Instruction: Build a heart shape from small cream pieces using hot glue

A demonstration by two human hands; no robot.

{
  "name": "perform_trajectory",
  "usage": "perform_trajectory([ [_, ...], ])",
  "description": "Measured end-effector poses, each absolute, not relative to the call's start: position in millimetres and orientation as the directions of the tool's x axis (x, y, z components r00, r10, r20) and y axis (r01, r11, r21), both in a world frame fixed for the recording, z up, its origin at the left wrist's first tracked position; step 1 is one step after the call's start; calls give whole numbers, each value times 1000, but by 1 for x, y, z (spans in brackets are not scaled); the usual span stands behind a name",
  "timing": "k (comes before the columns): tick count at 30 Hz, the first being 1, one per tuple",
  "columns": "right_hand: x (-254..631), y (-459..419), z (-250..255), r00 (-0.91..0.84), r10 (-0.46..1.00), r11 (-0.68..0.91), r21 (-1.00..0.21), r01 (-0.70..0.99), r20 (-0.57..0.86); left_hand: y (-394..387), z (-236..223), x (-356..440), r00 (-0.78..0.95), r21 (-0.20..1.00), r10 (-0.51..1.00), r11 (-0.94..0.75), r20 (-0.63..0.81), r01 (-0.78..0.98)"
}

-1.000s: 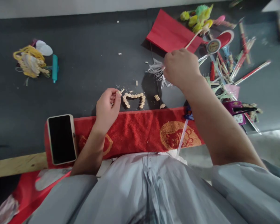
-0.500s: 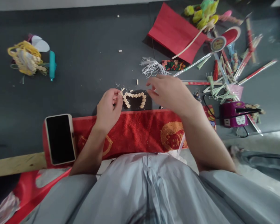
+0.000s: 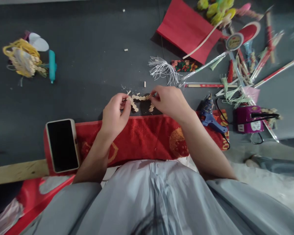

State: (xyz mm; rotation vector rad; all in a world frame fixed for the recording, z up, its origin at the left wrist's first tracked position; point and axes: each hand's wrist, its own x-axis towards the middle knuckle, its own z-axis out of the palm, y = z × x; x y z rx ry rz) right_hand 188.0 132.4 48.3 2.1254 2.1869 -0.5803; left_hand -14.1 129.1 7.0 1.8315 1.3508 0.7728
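A cream-coloured braided strip (image 3: 140, 98), bent into an open arch, lies at the dark table's near side, its two ends pointing toward me. My left hand (image 3: 116, 111) pinches the strip's left corner between thumb and fingers. At the right corner, my right hand (image 3: 170, 99) has its thumb and fingertips closed on the strip, covering that bend. Small pale stick pieces (image 3: 144, 84) lie just beyond the strip, with fine crumbs among them. A bundle of white strings (image 3: 161, 70) rests past my right hand.
A red towel (image 3: 144, 137) runs along the near edge, with a phone (image 3: 63, 145) at its left and a blue glue gun (image 3: 209, 114) at its right. Red paper (image 3: 186, 31) and wrapped sticks (image 3: 205, 85) crowd the right. A teal tool (image 3: 52, 67) and yellow cord (image 3: 24, 57) lie left.
My right hand has moved left and down and closed on the strip's right corner. The glue gun is now uncovered. My left hand stays at the left corner.
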Motion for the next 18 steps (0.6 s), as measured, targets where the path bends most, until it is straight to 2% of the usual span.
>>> perform_trajectory([
  [9,195,134,44,-49,965,-22,-264,964,-258,129,10,-11,299,808,954,-181,6,560],
  [15,195,119,59,-27,984,-24,-286,958,-173,130,10,-12,265,810,964,-169,17,561],
  [18,188,107,69,-92,964,7,-323,946,-250,129,9,-13,250,824,968,-150,10,547],
])
